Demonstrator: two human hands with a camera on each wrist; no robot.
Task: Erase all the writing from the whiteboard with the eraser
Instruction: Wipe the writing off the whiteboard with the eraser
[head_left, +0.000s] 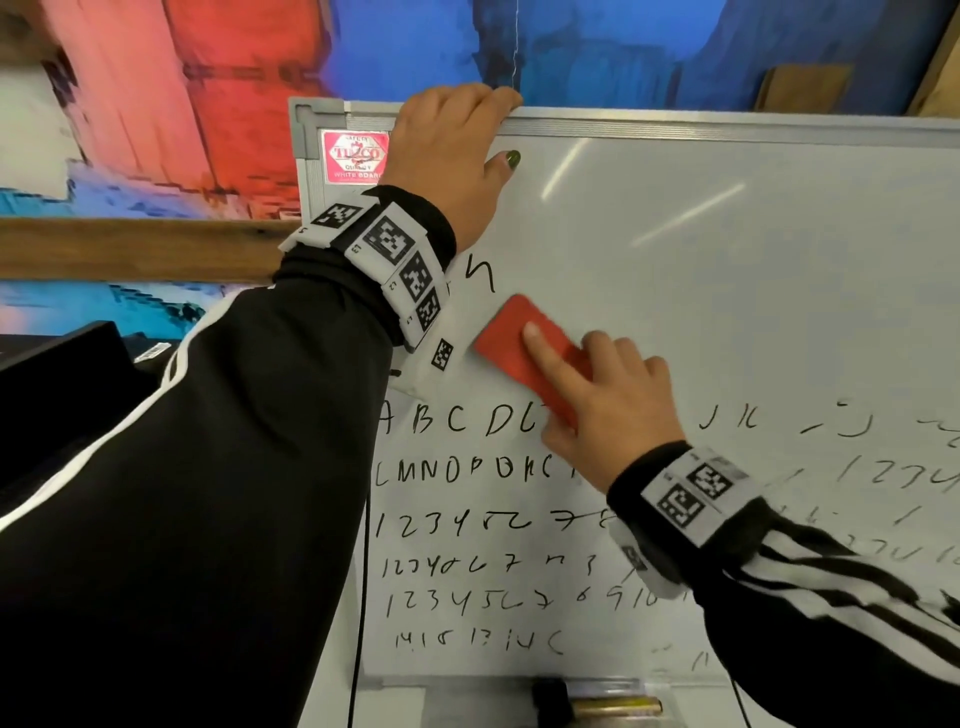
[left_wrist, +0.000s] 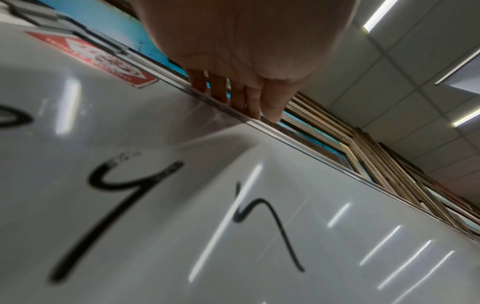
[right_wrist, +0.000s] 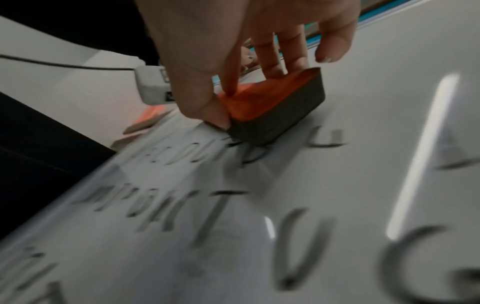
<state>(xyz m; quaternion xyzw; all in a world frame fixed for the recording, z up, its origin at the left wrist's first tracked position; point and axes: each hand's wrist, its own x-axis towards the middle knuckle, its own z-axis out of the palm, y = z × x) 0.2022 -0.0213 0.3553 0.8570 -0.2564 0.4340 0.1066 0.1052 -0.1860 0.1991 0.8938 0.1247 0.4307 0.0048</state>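
Observation:
A whiteboard (head_left: 727, 291) with a grey frame fills the head view; its upper right part is wiped clean, while black letters and numbers (head_left: 457, 519) cover the lower left. My right hand (head_left: 602, 410) grips a red-backed eraser (head_left: 524, 348) with a grey felt base (right_wrist: 275, 121) and presses it flat on the board just above the "A B C D" row. My left hand (head_left: 452, 150) holds the board's top edge (left_wrist: 233, 111), fingers hooked over the frame, thumb on the front. Two marks (left_wrist: 124, 197) remain below that wrist.
A red brand sticker (head_left: 354, 156) sits in the board's top left corner. A marker (head_left: 597, 704) lies on the tray at the board's bottom edge. A black cable (head_left: 358, 597) hangs down the left side. A painted wall with a wooden rail (head_left: 130, 249) lies behind.

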